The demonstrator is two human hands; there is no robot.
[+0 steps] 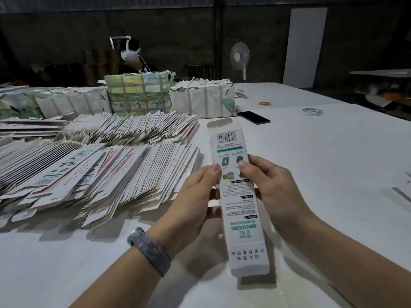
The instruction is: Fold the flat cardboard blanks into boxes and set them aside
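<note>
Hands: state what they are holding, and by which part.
Both the left hand and right hand hold one cardboard blank, gripping its long side edges around mid-length, thumbs on the printed face.

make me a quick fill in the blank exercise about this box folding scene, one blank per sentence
1. The long printed box is held by ____ hands at once.
2. The wristband sits on the ____ wrist.
3. The dark phone lies flat on the ____ table.
4. The stacks of flat blanks lie to the ____ of the held box.

Missing words: both; left; white; left
</note>
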